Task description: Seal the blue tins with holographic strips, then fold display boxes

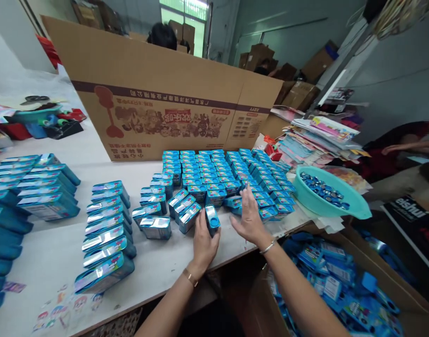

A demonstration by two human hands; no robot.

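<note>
My left hand (pixel 204 241) is closed around a small blue box (pixel 212 215) with a round hole in its top, near the front of the white table (pixel 172 262). To its left stand a few similar blue boxes (pixel 189 214) with shiny silver tops. My right hand (pixel 248 217) is stretched out with fingers apart, beside a tilted blue box (pixel 234 202) at the front of the large block of boxes (pixel 209 175). Whether that hand touches the tilted box is hard to tell.
More rows of blue boxes (pixel 109 224) stand at the left. A teal basin (pixel 305 203) of small shiny round pieces sits at the right edge. Below it, a carton (pixel 261 299) holds loose blue boxes. A large printed cardboard sheet (pixel 147 70) stands behind; people are partly visible beyond.
</note>
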